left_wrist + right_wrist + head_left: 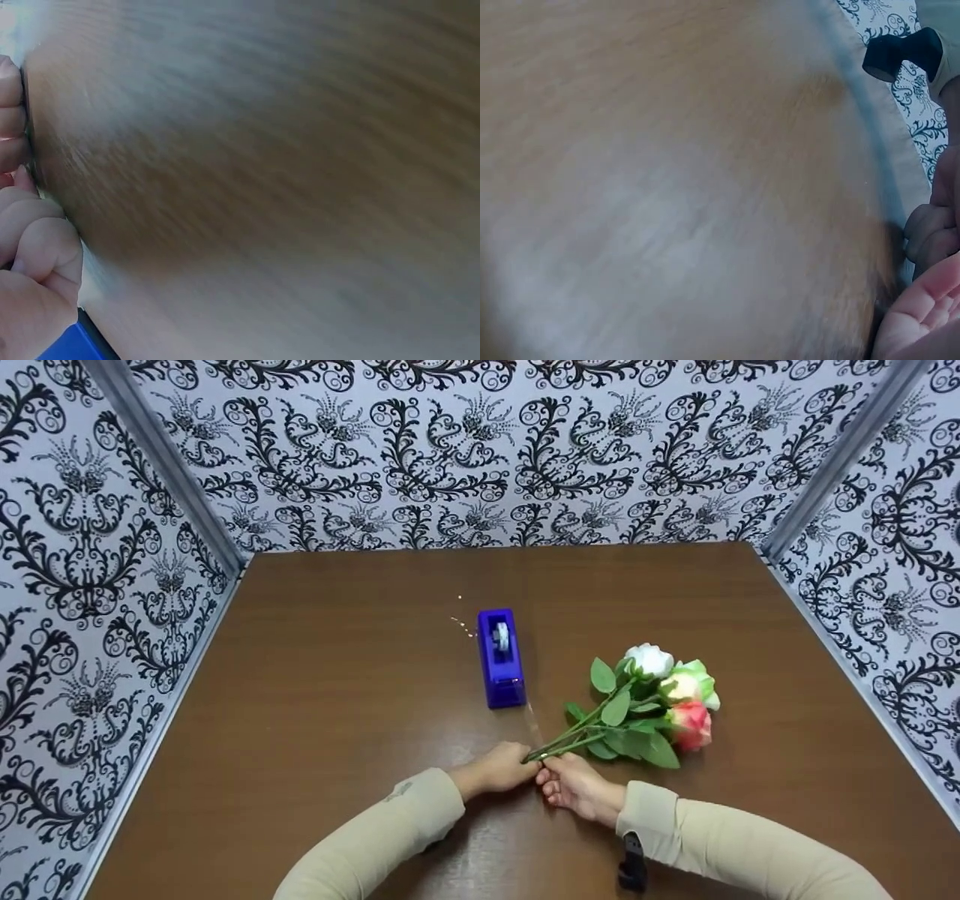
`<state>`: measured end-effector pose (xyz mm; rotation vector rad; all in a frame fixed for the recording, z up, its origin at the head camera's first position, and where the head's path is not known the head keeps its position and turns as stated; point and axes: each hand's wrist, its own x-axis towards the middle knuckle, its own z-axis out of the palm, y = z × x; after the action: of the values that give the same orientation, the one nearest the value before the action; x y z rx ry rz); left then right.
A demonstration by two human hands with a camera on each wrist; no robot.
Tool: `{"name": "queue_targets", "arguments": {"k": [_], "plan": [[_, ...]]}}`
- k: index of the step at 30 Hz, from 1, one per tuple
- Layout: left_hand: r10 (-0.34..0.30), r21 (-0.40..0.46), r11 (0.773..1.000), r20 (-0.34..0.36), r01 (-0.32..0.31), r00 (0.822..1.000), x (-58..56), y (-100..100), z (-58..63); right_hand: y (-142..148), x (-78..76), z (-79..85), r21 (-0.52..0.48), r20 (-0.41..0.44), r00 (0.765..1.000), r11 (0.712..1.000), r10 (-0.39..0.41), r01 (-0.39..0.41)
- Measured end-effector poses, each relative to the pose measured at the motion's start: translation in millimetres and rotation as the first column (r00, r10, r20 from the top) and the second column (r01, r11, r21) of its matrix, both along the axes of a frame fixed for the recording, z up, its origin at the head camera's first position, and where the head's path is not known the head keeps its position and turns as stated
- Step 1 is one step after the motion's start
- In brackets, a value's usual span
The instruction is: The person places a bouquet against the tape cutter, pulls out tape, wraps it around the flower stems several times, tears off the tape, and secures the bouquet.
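A bunch of artificial roses [626, 720], with white, pale green and coral-red heads and green leaves, lies slanted on the table with its stems toward me. My left hand [506, 767] grips the stems at their cut ends. Right beside it, my right hand [577, 787] pinches the same stems, its other fingers curled. A thin strip of clear tape [533, 724] runs from the blue tape dispenser [506, 667] down to the stems between my hands. In the left wrist view my curled left hand [41, 255] shows at the edge; the right wrist view shows part of my right hand [922, 315].
The brown table [337, 660] is bounded by patterned walls [450, 450] at the back and sides. Small pale scraps [463, 626] lie left of the dispenser. A black wrist mount [634, 862] hangs below my right sleeve.
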<state>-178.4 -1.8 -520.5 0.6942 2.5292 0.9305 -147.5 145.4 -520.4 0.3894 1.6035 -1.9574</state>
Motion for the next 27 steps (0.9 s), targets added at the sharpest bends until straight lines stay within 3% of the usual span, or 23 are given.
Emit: {"name": "queue_targets", "arguments": {"k": [4, 8, 12, 19, 23, 25, 27], "plan": [[-0.001, -0.039, 0.999, -0.032, 0.000, 0.999, 2.3, 1, 2.9, 1, 0.7, 3.0, -0.116, 0.018, 0.999, 0.992, -0.043, 0.045], [-0.003, -0.089, 0.996, -0.081, -0.004, 0.997, 5.6, 3, 3.4, 1, -1.8, 10.2, -0.220, 0.043, 0.999, 0.975, -0.019, 0.028], [0.019, -0.157, 0.986, -0.172, -0.047, 0.985, 10.0, 3, -0.7, 1, -4.3, 12.3, -0.302, 0.050, 0.999, 0.953, -0.006, 0.021], [0.020, -0.221, 0.972, -0.278, -0.084, 0.960, 13.6, 2, -4.3, 0, -7.9, 9.0, -0.313, 0.055, 0.998, 0.949, -0.012, 0.028], [-0.010, -0.271, 0.957, -0.390, -0.105, 0.921, 16.6, 3, -3.4, -5, -11.8, 9.1, -0.268, 0.040, 0.998, 0.962, -0.043, 0.052], [-0.026, -0.300, 0.945, -0.461, -0.128, 0.887, 18.9, 4, -3.4, -7, -12.9, 10.0, -0.236, 0.024, 0.998, 0.970, -0.057, 0.061], [-0.048, -0.316, 0.936, -0.545, -0.152, 0.837, 21.2, 5, -3.8, -8, -13.7, 11.8, -0.197, 0.001, 0.996, 0.976, -0.089, 0.088]]}}
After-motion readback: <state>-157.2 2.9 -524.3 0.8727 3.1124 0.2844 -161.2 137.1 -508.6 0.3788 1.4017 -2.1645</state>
